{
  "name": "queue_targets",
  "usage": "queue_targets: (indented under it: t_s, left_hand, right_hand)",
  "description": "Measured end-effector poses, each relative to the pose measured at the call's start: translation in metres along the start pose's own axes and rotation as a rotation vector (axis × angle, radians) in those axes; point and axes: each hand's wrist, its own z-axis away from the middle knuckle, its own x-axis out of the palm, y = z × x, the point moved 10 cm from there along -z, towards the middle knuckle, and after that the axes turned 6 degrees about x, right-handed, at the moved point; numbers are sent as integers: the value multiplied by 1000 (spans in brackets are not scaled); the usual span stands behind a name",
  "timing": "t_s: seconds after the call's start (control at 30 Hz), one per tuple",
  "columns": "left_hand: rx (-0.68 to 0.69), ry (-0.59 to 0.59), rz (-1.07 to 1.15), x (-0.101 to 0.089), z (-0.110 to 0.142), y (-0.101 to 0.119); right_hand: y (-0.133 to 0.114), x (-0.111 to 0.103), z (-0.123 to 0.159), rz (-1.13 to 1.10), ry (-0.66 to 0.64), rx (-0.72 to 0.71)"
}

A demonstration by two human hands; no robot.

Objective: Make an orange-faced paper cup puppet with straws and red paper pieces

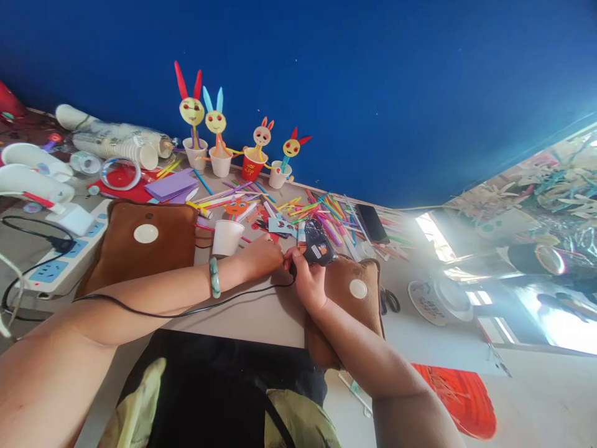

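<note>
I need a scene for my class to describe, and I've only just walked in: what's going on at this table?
Someone is working at a craft table. The right hand is closed around a black corded tool; the left hand is bent in close beside it, and whether it holds anything cannot be made out. A white paper cup stands nearby, among scattered colored sticks. Four long-eared figures stand in cups along the blue wall.

So the wall (326,81) is deep blue, both cushions (175,227) are brown with a white round patch. One paper cup (254,167) is red with gold lettering, three beside it are plain white. The bangle (214,277)'s mottled green and white, pretty neat.
</note>
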Motion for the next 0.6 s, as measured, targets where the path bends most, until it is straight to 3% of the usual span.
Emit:
queue_targets:
  t_s: [0.13, 0.37, 0.43, 0.6]
  left_hand:
    - [-51, 30, 17, 7, 4, -13]
    - [-339, 110, 212, 3, 23, -66]
    - [-330, 116, 251, 0, 24, -69]
    - [-200, 87, 254, -1, 15, -53]
  right_hand:
    - [3, -2, 0, -30, 10, 0]
    - [8, -1, 1, -68, -4, 14]
    - [8, -1, 1, -77, -6, 17]
    - [5, 0, 1, -61, -6, 21]
